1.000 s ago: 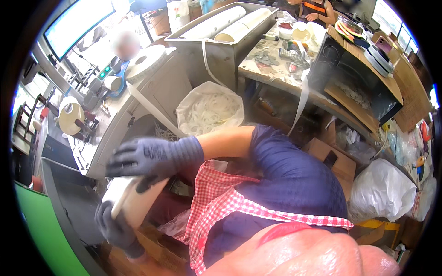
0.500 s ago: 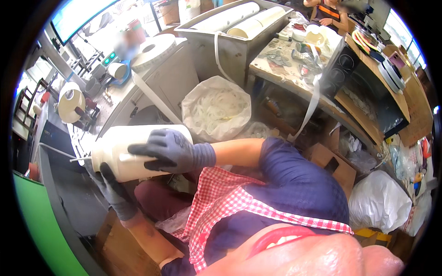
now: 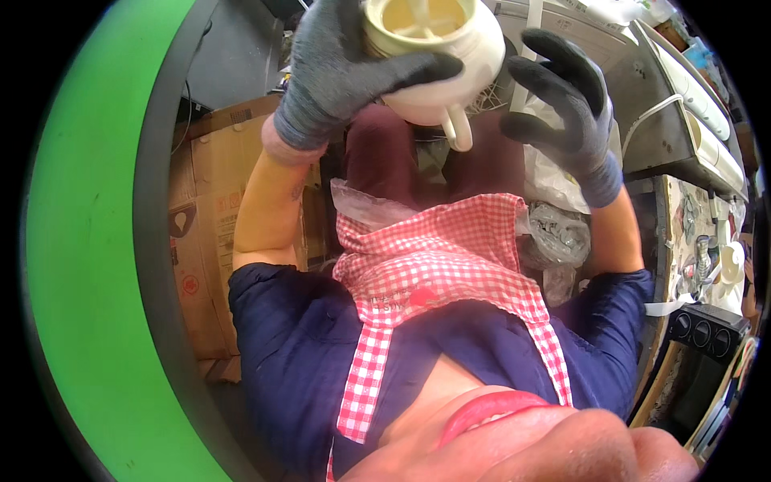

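A cream-white plastic jug (image 3: 478,68) is held up over my lap, its wide round mouth turned toward me and a loop handle sticking out below. Inside the mouth a pale upright piece shows; what it is I cannot make out. My left hand (image 3: 333,80), in a dark grey glove, grips the jug by its left side near the rim, thumb across the front. Off the jug's right side, my right hand (image 3: 570,104) is gloved alike, with its fingers spread and curved and nothing in them.
A green panel (image 3: 88,241) with a dark edge runs along my left. Flattened cardboard (image 3: 209,289) lies beside my left arm. To the right are crumpled clear plastic bags (image 3: 558,233), a metal trough (image 3: 662,88) holding white tubes, and a cluttered bench (image 3: 683,209).
The view has swung round. The jug has turned so its mouth faces me. My right hand has come off its side, while my left hand keeps hold near the rim.
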### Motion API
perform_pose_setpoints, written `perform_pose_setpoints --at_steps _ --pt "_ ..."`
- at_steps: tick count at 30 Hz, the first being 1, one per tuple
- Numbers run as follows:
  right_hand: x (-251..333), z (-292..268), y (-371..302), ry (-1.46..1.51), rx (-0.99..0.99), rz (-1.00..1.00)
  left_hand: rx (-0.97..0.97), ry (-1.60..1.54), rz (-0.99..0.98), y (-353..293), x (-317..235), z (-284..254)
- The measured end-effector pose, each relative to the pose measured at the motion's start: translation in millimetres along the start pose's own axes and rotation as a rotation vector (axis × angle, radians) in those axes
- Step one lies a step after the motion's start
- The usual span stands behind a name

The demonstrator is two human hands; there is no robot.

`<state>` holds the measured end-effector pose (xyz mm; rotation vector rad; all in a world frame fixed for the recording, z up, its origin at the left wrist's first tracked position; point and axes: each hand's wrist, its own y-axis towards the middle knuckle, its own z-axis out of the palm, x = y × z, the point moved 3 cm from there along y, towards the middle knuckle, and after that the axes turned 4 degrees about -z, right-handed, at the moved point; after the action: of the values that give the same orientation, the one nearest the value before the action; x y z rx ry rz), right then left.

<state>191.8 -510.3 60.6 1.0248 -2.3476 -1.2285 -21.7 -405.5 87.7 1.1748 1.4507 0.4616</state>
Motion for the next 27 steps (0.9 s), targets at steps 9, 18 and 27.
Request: perform_pose_setpoints --at_steps 9,18,27 --pt "-21 -24 63 0.253 0.290 -0.223 0.227 -0.210 0.075 30 2 14" --pt "-32 -29 47 -0.306 0.560 -0.242 0.265 0.087 0.240 42 -11 61" --pt "-111 6 -8 -0.279 0.551 -0.107 0.213 0.474 0.184 43 62 100"
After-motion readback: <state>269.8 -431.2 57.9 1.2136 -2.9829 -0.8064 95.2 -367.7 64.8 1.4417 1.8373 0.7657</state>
